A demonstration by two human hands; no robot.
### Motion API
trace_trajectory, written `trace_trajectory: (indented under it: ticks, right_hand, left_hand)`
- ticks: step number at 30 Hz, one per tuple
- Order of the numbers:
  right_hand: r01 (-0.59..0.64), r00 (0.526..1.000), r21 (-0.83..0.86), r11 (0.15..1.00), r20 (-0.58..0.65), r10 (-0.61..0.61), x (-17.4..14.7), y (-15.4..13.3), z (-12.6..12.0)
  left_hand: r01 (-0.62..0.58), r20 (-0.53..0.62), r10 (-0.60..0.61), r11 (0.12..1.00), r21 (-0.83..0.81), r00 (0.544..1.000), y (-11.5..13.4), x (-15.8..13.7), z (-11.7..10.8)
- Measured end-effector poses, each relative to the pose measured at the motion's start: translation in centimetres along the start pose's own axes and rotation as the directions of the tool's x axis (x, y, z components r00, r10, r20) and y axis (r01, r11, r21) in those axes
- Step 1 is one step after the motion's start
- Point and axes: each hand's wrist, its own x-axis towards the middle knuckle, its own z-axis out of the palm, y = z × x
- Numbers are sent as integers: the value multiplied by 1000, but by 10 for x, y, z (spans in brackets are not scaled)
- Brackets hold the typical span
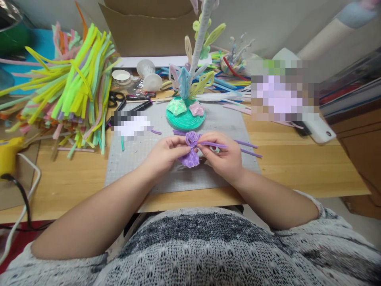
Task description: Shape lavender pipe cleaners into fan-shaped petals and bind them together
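Between my two hands is a purple pipe-cleaner piece [190, 159], with a looped upper part and a fan-shaped lower part. My left hand [166, 153] pinches it at the narrow middle from the left. My right hand [223, 155] is closed at its right side, fingers round a purple pipe cleaner [216, 145] that runs toward the right. More purple pipe cleaners [250, 152] lie on the grey cutting mat [139, 171] behind my right hand. Just beyond my hands stands a pipe-cleaner ornament with a round green base [185, 122] and a white wrapped stem [200, 43].
A large bundle of coloured pipe cleaners [74, 79] lies at the left. Near it are black scissors [116, 98], a spool [147, 75] and black markers [131, 111]. A yellow tool [10, 155] with cables sits at the left edge. Cardboard [154, 35] stands behind.
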Motion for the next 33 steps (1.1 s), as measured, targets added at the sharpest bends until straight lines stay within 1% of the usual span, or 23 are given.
trace_trajectory:
  ticks: [2, 4, 6, 8, 9, 10, 12, 13, 15, 17, 18, 19, 20, 21, 22, 23, 24, 26, 28, 29, 31, 33]
  right_hand:
    - [34, 999, -43, 999, -9, -34, 0, 0, 0]
    - [109, 994, -122, 986, -3, -110, -1, 1, 0]
    - [208, 978, -199, 958, 39, -204, -1, 1, -1]
    - [288, 957, -256, 923, 93, -273, -2, 2, -3]
    - [307, 951, -277, 910, 108, -288, -2, 2, -3]
    - [308, 951, -291, 906, 112, -287, -2, 1, -4]
    - [261, 965, -281, 924, 101, -242, -1, 0, -4]
    - [220, 975, -248, 943, 97, -202, -1, 0, -4]
    - [117, 989, -127, 985, 110, -103, 0, -1, -4]
    - [-27, 991, 16, 1000, 132, 25, 1, -1, -3]
    - [-126, 983, 84, 989, 145, 113, 2, -1, -2]
    - [-238, 963, 149, 960, 162, 214, 2, 0, -2]
    - [-354, 930, 207, 912, 184, 319, 3, 0, -2]
    - [-458, 886, 260, 850, 209, 413, 3, 1, -2]
    - [-535, 844, 307, 787, 230, 484, 4, 2, -2]
    - [-580, 815, 351, 735, 238, 529, 5, 3, -2]
    - [-598, 800, 387, 702, 229, 555, 6, 4, -2]
    - [-582, 802, 432, 689, 162, 575, 7, 7, -1]
    - [-531, 817, 443, 723, 42, 575, 7, 9, 1]
    - [-502, 823, 437, 746, -23, 567, 6, 9, 3]
    - [-449, 835, 411, 793, -123, 537, 4, 8, 6]
    - [-411, 857, 375, 831, -152, 493, 0, 6, 10]
  left_hand:
    - [-12, -38, 14, 999, 36, 999, -1, 0, 0]
    - [-23, -96, 33, 994, 106, 995, -1, -1, 0]
    - [-36, -140, 68, 976, 217, 988, 0, -2, 1]
    - [-44, -142, 100, 934, 354, 985, 3, -4, 3]
    - [-47, -132, 113, 905, 423, 985, 4, -5, 3]
    - [-47, -114, 116, 873, 485, 987, 5, -5, 3]
    - [-42, -68, 99, 817, 575, 993, 7, -7, 3]
    - [-39, -45, 83, 800, 599, 996, 8, -7, 3]
    - [-21, -7, 32, 794, 607, 999, 9, -7, 2]
    - [17, 10, -29, 804, 594, 1000, 9, -7, 1]
    - [39, 14, -58, 809, 586, 998, 9, -7, 1]
    - [57, 18, -82, 813, 579, 996, 9, -6, 1]
    - [67, 22, -97, 819, 570, 995, 9, -6, 1]
    - [71, 23, -101, 829, 554, 995, 8, -5, 0]
    - [71, 27, -100, 846, 528, 995, 7, -5, 0]
    - [66, 28, -91, 871, 487, 995, 7, -4, 0]
    - [62, 30, -83, 902, 428, 996, 6, -4, -1]
    - [45, 54, -61, 967, 250, 997, 4, -3, -1]
    - [30, 81, -36, 997, 73, 996, 2, -2, 0]
    - [27, 85, -28, 1000, 11, 996, 1, -1, 1]
    - [31, 76, -27, 998, -51, 997, -2, 0, 4]
    - [26, 52, -21, 996, -84, 998, -4, 1, 5]
